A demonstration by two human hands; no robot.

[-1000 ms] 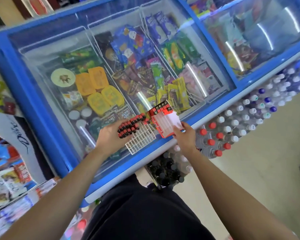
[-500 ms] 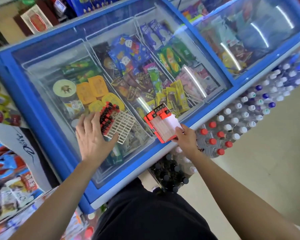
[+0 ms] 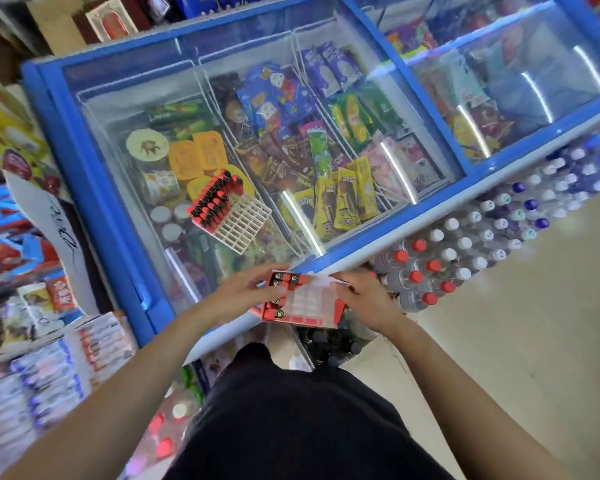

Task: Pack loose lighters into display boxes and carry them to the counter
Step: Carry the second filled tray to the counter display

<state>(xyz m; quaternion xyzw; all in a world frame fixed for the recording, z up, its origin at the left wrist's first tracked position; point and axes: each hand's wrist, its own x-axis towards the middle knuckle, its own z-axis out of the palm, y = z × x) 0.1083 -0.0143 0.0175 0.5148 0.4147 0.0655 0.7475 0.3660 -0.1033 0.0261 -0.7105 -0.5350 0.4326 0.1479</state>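
Observation:
A red display box with a white gridded insert and a few lighters along its left side is held in front of my body, over the freezer's near edge. My left hand grips its left side, fingers over the lighters. My right hand grips its right side. A second tray, a white grid part-filled with several red and black lighters, lies on its own on the freezer's glass lid, to the left.
The blue chest freezer full of ice creams stands ahead. Packs of bottled water with red, white and blue caps line its right front on the floor. Stacked snack boxes stand at my left. Beige floor lies to the right.
My left hand let go of the white lighter tray on the glass lid and came back to the red box. Both hands now hold the box, drawn nearer to my body.

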